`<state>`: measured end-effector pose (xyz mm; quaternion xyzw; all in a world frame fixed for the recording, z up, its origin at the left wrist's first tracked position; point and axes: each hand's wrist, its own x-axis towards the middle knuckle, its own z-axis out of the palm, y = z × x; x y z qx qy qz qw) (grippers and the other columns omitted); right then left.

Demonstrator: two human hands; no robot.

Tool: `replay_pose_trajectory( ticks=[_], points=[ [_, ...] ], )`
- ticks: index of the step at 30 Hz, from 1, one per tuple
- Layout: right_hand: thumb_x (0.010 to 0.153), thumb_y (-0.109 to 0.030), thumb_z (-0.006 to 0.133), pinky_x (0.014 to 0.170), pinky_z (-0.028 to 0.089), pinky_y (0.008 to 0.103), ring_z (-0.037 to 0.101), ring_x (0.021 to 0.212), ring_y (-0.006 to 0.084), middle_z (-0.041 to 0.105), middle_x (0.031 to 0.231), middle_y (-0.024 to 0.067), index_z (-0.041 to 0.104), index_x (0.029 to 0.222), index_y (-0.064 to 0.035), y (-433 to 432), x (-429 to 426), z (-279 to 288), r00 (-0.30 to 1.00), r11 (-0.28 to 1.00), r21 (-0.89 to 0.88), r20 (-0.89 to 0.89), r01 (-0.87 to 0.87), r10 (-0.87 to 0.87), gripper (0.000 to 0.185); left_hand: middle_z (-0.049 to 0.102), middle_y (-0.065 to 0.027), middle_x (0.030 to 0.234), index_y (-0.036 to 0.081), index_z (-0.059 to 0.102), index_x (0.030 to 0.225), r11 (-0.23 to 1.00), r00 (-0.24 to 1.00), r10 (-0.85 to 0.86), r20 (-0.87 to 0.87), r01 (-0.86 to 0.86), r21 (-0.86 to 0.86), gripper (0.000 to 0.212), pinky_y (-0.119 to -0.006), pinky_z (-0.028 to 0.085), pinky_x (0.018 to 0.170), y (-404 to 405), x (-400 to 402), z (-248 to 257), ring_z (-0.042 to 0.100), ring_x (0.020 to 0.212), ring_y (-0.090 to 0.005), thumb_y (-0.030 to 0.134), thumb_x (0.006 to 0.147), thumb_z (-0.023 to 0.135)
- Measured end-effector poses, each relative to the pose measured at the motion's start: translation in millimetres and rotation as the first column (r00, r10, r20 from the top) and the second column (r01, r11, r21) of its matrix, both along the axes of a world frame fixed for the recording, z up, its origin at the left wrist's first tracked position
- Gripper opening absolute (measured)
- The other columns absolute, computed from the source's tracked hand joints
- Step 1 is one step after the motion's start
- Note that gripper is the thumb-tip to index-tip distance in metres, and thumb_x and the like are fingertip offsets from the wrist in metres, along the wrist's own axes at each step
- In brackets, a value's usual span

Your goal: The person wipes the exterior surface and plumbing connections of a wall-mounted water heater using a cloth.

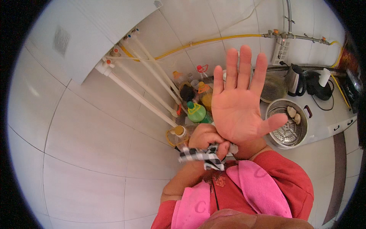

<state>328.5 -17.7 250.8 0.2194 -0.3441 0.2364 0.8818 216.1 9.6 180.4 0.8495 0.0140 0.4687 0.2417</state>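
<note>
My right hand is raised in the middle of the view, palm towards me and fingers spread, with nothing in it. Against its wrist, my left hand is closed in a fist on a black-and-white checked cloth, whose loose ends hang out below and to the left. A small greyish end shows by the right wrist; I cannot tell whether it belongs to the same cloth. Behind the thumb stands a metal steamer pot with a perforated rack inside. Two pale lumps of food lie in it.
On the counter are an electric kettle, a round pan or lid and a white container. A green-capped bottle and several oil bottles stand left of the hand. White pipes and a yellow gas hose run along the tiled wall.
</note>
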Motion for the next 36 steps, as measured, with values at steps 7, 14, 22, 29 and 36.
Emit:
replay_pose_trajectory(
  ticks=[7,14,22,29,36],
  points=[
    [0.070,-0.080,0.048,0.113,0.001,0.0432,-0.004,0.141,0.0341,-0.004,0.153,0.0179,-0.006,0.147,-0.0121,5.4,1.7,-7.8,0.998,0.968,0.241,-0.029,0.067,-0.062,0.117,0.050,-0.0098,0.103,0.005,0.051,0.104,0.985,0.996,0.055,0.073,-0.042,-0.166,0.050,-0.033,0.044,0.077,4.7,12.6,18.2,0.052,0.089,-0.0204,0.030,0.071,0.080],
    [0.078,-0.067,0.053,0.114,-0.002,0.0413,-0.010,0.141,0.0301,-0.004,0.154,0.0129,0.002,0.148,-0.0181,9.2,23.0,-27.2,0.980,0.936,0.291,-0.069,0.197,-0.185,0.100,0.053,-0.0092,0.095,0.006,0.051,0.096,0.986,0.999,0.041,-0.026,-0.045,-0.158,0.042,-0.032,0.042,0.080,-1.6,18.5,1.6,0.052,0.088,-0.0216,0.023,0.070,0.080],
    [0.078,-0.064,0.056,0.114,-0.003,0.0421,-0.013,0.141,0.0295,-0.004,0.154,0.0128,0.003,0.148,-0.0184,13.8,47.6,-43.2,0.995,0.933,0.346,-0.045,0.101,-0.091,0.099,0.055,-0.0099,0.098,0.008,0.053,0.093,0.951,0.997,0.069,-0.018,-0.071,-0.299,0.040,-0.032,0.043,0.080,-5.9,43.7,0.0,0.053,0.088,-0.0218,0.027,0.070,0.080],
    [0.081,-0.059,0.057,0.114,-0.001,0.0444,-0.012,0.141,0.0298,-0.002,0.154,0.0103,0.010,0.148,-0.0212,11.7,72.4,-55.6,0.983,0.923,0.340,-0.076,0.180,-0.164,0.090,0.055,-0.0094,0.097,0.010,0.056,0.092,0.953,0.978,0.194,-0.075,-0.206,-0.223,0.036,-0.033,0.044,0.081,-23.5,66.1,7.3,0.054,0.089,-0.0224,0.021,0.069,0.081],
    [0.077,-0.060,0.062,0.112,-0.004,0.0499,-0.014,0.139,0.0359,0.002,0.153,0.0163,0.022,0.145,-0.0244,-6.7,60.9,-61.1,0.969,0.876,0.471,-0.247,0.105,0.016,0.087,0.057,-0.0058,0.083,0.011,0.056,0.082,0.942,0.975,0.092,-0.202,-0.151,-0.298,0.030,-0.034,0.046,0.072,-33.4,74.9,18.0,0.055,0.074,-0.0237,0.016,0.067,0.082]
  ],
)
